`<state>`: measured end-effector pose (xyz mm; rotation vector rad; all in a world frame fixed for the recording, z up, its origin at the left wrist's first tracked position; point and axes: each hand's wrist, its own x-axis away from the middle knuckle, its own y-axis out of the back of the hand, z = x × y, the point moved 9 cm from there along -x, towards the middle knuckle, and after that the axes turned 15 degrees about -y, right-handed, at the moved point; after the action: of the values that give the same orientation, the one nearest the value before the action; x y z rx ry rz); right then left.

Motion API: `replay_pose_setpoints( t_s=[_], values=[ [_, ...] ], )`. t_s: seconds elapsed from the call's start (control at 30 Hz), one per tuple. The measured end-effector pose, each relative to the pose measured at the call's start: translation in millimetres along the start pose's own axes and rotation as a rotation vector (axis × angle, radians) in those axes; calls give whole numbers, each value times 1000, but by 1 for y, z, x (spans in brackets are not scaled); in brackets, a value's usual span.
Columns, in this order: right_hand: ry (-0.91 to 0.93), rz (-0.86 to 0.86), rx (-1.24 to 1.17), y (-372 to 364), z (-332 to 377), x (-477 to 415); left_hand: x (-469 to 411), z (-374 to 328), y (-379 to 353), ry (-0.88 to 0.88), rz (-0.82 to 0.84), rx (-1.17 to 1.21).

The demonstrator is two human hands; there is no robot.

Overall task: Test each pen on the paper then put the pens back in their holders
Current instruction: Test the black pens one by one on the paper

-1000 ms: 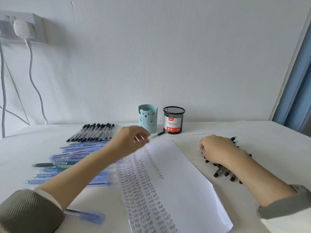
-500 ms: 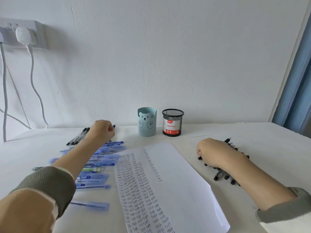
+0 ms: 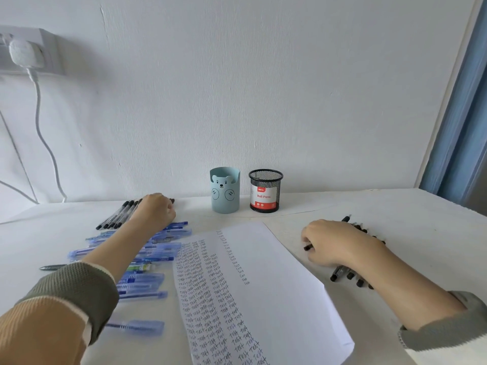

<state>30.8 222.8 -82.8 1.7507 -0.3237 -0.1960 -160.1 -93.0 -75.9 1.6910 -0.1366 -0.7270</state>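
My left hand [image 3: 155,210] lies at the back left over a row of black pens [image 3: 116,216], fingers curled round a black pen whose dark end [image 3: 172,200] pokes out past the knuckles. On the right, a loose pile of black pens [image 3: 350,275] lies under my right hand [image 3: 334,242], and its curled fingers pinch one pen whose tip [image 3: 307,247] sticks out. The paper [image 3: 263,280], covered in handwritten "test" columns, lies in the middle. A blue bear holder [image 3: 224,191] and a black mesh holder [image 3: 265,191] stand by the wall; no pens show above their rims.
Several blue pens [image 3: 142,283] lie spread left of the paper under my left forearm, with a green one [image 3: 139,267] and a dark pen [image 3: 50,267] among them. A white cable [image 3: 44,133] hangs from a wall plug at the left. A blue curtain [image 3: 463,122] borders the right.
My left hand carried a black pen from above the paper, near the holders, back and left to the row of black pens. My right hand stayed on the pile at the right.
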Motion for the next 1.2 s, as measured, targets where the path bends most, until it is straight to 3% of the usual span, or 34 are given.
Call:
replay_pose_setpoints(
  t_s=[0.13,0.3,0.4,0.77,0.87,0.93,1.0,1.03,1.1,1.2],
  values=[
    [-30,-59,-66,2,-4,-13,1,-15,16,-76,-88,59],
    [-52,-123,-168,11,-6,-18,11,-59,28,-221,-59,88],
    [-19,-23,-217,5,-4,-16,24,-88,29,-301,-47,108],
    [-26,9,-145,-6,-11,-23,54,-119,6,-339,-31,85],
    [0,-92,-206,4,-12,-26,55,-119,5,-336,-37,94],
    [74,-268,-234,22,-4,-18,56,-119,5,-339,-34,92],
    [214,-488,-411,48,4,-1,56,-118,4,-340,-27,97],
    [283,-518,-621,60,5,8,56,-118,4,-342,-25,96],
    [339,-381,-1096,69,1,9,57,-119,3,-343,-18,92],
    [200,-8,-1692,55,-3,-1,57,-120,3,-337,-11,94]
  ],
)
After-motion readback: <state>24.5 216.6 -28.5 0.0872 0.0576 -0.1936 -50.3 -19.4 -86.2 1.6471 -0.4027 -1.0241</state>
